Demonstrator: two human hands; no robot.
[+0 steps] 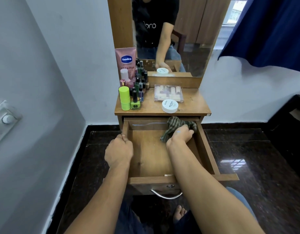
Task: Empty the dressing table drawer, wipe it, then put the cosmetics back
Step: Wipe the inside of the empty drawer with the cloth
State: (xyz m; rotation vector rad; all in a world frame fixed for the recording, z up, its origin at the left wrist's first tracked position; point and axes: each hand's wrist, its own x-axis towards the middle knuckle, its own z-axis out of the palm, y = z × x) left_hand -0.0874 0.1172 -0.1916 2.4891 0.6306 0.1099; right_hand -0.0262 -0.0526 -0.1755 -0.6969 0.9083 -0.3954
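1. The open wooden drawer [146, 157], emptied, is steadied at its left wall by the left hand [118, 153], fingers curled over the rim.
2. A green striped cloth [178, 126] is bunched at the far right corner under the right hand [181, 135], fingers closed on it.
3. Soft and light, it is judged best gripped in a wad.
4. The cosmetics, such as the white round jar [170, 106], are kept on the tabletop [193, 105].

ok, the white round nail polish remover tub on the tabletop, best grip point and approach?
Probably the rim of the white tub, pinched across its width from above. It lies flat, low and round, lid up, at the front edge of the dressing table, so its sides give two opposed surfaces. Come from the front or right: the clear case sits close behind it, and the bottles stand to the left.
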